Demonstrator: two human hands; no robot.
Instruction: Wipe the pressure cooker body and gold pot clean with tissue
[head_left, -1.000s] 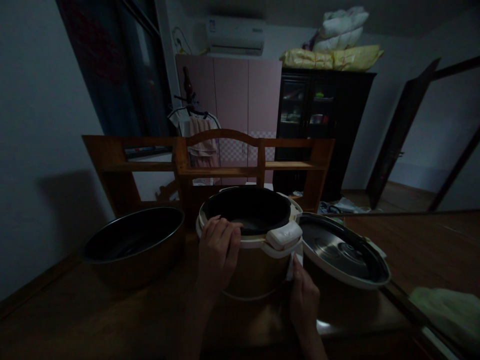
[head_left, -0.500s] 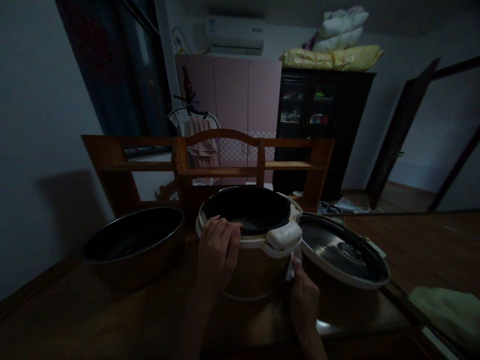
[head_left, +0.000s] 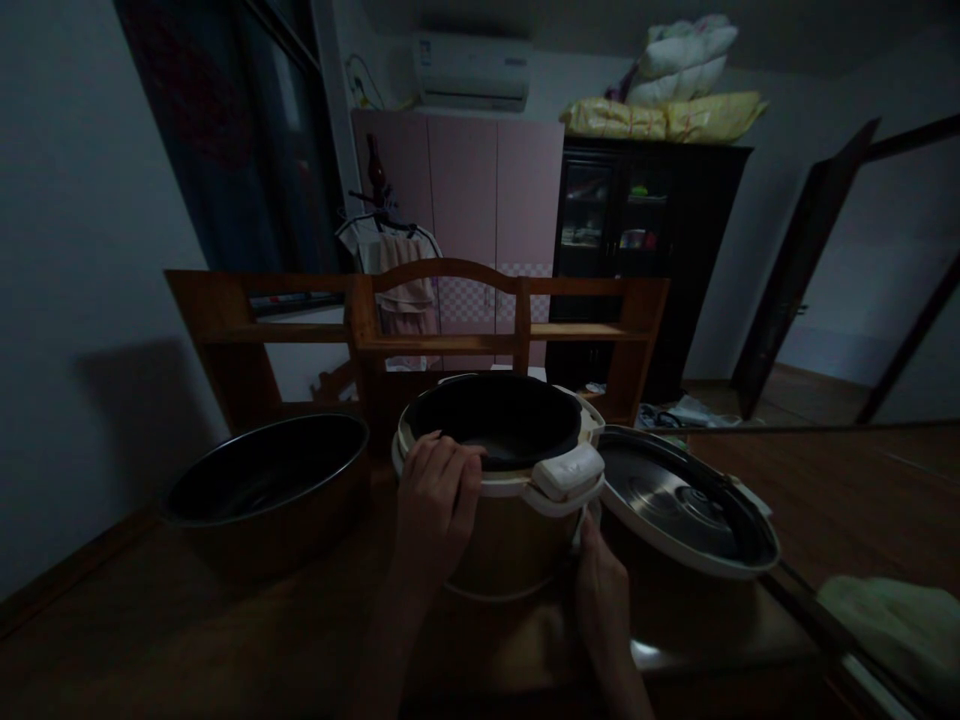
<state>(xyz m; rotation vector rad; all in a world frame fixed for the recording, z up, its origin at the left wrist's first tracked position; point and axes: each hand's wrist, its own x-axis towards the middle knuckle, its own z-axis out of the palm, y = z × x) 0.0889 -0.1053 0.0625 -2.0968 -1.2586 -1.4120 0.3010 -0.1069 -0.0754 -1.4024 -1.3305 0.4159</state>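
An electric pressure cooker body (head_left: 506, 550), dark-sided with a pale rim and a black interior, stands upright on the wooden table. My left hand (head_left: 439, 490) is closed over its near left rim, fingertips hooked inside. Low at the cooker's right side, my right hand (head_left: 604, 590) pinches a whitish cloth or tissue (head_left: 579, 530) against the wall, below the white side handle (head_left: 570, 470). Most of that cloth is hidden by the fingers and the cooker. To the right lies the round lid (head_left: 675, 500), its metal underside facing up. A dark inner pot (head_left: 262, 530) sits at left.
A wooden shelf rack (head_left: 442, 345) rises along the table's far edge. The tabletop (head_left: 300, 640) is dim and brown. Pale green fabric (head_left: 892, 620) lies at the lower right. Behind are pink wardrobes (head_left: 461, 190) and a black cabinet (head_left: 697, 230).
My right hand has shifted slightly left and down along the cooker's side, and less of the whitish cloth shows. My left hand and the cooker have stayed in place.
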